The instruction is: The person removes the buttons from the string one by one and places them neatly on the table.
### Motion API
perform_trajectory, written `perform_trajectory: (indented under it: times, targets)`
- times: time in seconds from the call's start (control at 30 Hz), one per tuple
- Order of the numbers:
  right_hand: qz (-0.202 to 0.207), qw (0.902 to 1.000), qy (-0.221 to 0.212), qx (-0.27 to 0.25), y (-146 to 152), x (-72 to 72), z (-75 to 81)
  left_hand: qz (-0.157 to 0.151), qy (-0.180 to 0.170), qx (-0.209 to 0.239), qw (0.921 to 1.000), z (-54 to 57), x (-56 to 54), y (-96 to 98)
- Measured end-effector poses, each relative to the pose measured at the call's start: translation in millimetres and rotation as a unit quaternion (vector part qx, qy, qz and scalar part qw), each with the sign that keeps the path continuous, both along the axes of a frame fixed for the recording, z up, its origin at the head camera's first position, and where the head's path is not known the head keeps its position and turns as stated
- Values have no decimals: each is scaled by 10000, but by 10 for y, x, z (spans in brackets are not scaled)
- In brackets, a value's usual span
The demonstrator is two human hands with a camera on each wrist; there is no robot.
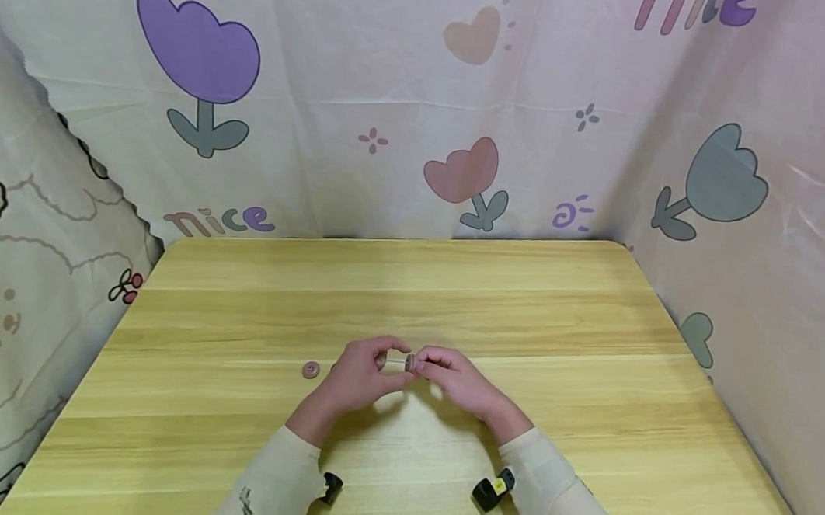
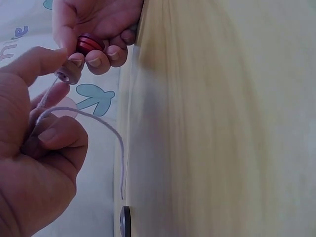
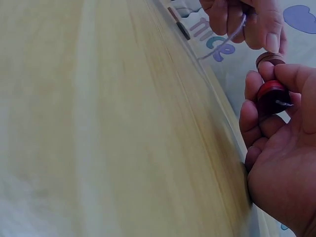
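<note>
Near the middle of the head view, the left hand (image 1: pixel 356 381) curls its fingers round a string (image 2: pixel 122 163); the right hand (image 1: pixel 464 381) pinches a brown button (image 2: pixel 70 75), a red button (image 2: pixel 90 45) against its fingers. Another button (image 1: pixel 310 369) lies left of centre on the table (image 1: pixel 212 307).

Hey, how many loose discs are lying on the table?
2 visible: a brown disc left of the left hand, and a dark disc nearer that hand. The hand may hide more.
</note>
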State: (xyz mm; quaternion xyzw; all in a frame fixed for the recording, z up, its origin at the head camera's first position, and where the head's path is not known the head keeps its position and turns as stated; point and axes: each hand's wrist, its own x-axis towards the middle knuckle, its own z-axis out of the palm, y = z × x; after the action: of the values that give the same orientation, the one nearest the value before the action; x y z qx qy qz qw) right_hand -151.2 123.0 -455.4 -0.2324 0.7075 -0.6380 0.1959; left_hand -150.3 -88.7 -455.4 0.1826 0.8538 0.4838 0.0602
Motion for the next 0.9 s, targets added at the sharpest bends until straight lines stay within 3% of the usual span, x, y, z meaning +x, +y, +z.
perform_trajectory:
  times: [0.17,0.7,0.9]
  targets:
    - [17,10000,4,18,4,6,14,-66,148,-144,9998,-4,1,0]
    - [25,9999,-85,68,11,9,42,164,-98,-206,9996,73,27,-127]
    - [-12,9999,-127,66,8,13,37,704,-146,-734,9947,72,25,-200]
